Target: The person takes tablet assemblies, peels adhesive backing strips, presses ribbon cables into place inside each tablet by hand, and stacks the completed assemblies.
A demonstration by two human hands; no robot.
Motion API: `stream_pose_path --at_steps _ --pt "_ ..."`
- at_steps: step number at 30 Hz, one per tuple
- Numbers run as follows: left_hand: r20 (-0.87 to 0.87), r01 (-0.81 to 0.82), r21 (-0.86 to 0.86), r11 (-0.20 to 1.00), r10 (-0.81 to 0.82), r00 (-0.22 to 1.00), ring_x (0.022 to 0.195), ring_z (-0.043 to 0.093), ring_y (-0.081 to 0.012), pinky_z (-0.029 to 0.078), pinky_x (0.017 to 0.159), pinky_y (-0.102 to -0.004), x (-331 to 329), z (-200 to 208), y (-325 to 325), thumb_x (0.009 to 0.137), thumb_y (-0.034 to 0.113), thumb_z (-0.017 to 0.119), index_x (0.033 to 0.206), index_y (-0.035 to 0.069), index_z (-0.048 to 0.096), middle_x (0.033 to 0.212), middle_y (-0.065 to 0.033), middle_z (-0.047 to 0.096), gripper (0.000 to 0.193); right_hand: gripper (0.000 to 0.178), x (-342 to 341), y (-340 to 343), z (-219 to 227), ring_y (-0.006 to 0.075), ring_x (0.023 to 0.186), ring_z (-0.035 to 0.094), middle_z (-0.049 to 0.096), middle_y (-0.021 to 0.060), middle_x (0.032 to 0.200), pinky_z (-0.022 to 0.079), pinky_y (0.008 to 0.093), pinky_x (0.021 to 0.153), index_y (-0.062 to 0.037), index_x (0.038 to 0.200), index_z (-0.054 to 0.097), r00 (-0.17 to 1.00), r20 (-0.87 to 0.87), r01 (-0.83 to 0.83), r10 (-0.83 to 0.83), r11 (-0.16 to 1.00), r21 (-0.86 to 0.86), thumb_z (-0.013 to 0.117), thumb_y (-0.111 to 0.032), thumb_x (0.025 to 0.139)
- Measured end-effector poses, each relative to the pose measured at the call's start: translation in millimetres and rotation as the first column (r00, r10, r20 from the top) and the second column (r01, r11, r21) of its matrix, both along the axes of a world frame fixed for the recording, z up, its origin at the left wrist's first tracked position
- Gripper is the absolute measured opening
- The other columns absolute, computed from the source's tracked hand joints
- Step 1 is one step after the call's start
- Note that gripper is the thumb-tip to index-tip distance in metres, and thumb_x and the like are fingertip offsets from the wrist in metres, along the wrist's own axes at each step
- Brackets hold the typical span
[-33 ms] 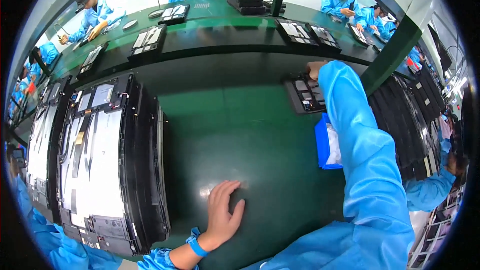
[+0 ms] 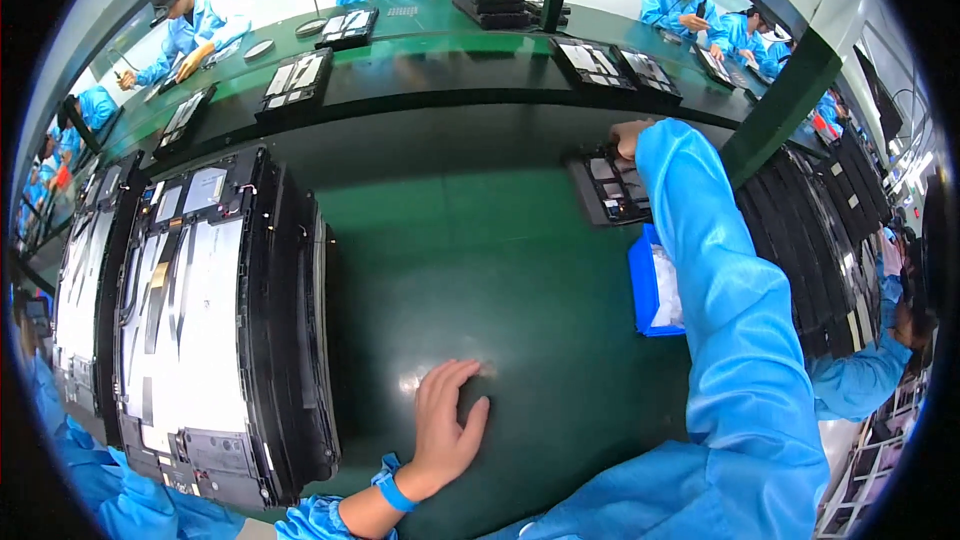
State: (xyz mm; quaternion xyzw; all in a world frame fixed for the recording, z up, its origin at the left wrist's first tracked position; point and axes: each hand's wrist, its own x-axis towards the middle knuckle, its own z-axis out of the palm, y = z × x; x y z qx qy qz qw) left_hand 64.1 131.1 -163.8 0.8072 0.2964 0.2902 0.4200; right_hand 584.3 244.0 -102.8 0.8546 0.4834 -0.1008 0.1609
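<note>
My left hand (image 2: 447,430) lies palm down on the green table top, fingers stretched out and thumb apart, holding nothing. A blue strap (image 2: 392,485) goes round its wrist. Far off to the right, my right arm reaches across the table. My right hand (image 2: 628,138) is curled over the far edge of an opened tablet (image 2: 603,190), a black frame with grey parts; its fingertips are partly hidden. Just nearer than this tablet stands a small blue bin (image 2: 645,285) with whitish, crumpled-looking stuff inside, partly covered by my right sleeve.
At the left rise tall stacks of opened tablets (image 2: 205,310) with white batteries. More black units (image 2: 800,240) stand stacked at the right, behind a green post (image 2: 785,115). Beyond, a raised shelf (image 2: 440,75) carries further tablets (image 2: 297,78), and people in blue work there.
</note>
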Motion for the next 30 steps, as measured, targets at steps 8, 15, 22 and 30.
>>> stream_pose_path --at_steps 8,15,22,30 --pt "-0.043 0.061 0.100 0.993 -0.057 0.997 0.122 0.044 -0.0342 0.032 0.103 -0.0434 12 -5 -2 0.081 0.010 0.061 0.117 0.007 0.057 0.123 -0.0116 0.055 0.036 0.052 25 4 22 0.0314 0.102 0.063 0.066 0.0154 0.108 0.048 0.0438 0.089 -0.0120 0.112 0.066 0.990 0.114 -0.089 0.077 0.991 0.098 0.065 -0.018 0.060" --pt "-0.062 0.039 0.088 0.995 -0.034 0.997 0.118 0.048 -0.0318 0.033 0.101 -0.0424 16 4 -8 0.081 0.009 0.061 0.114 0.007 0.059 0.119 -0.0110 0.058 0.034 0.057 -61 -7 121 0.0187 0.104 0.058 0.063 0.0104 0.115 0.044 0.0305 0.091 -0.0004 0.126 0.054 0.752 -0.398 -0.211 0.526 0.764 0.610 0.072 -0.020 0.076" --pt "0.193 0.027 -0.134 0.991 -0.001 0.981 0.132 0.038 -0.0296 0.028 0.110 -0.0398 27 5 -7 0.081 0.006 0.065 0.143 -0.001 0.029 0.143 -0.0198 0.038 0.072 0.027 -154 -86 75 0.0139 0.089 0.062 0.066 0.0052 0.100 0.050 0.0290 0.082 -0.0037 0.111 0.061 0.286 -0.782 0.654 0.553 0.484 0.582 0.062 -0.021 0.090" --pt "0.301 0.203 -0.383 0.901 -0.086 0.950 0.142 0.019 -0.0306 0.017 0.114 -0.0388 15 2 -41 0.077 0.015 0.074 0.148 -0.005 0.003 0.155 -0.0222 0.013 0.102 0.032 -260 -183 -19 0.0170 0.107 0.058 0.060 0.0101 0.118 0.044 0.0291 0.093 0.0014 0.127 0.049 -0.106 -0.918 0.865 0.381 0.490 0.104 0.041 -0.010 0.099"
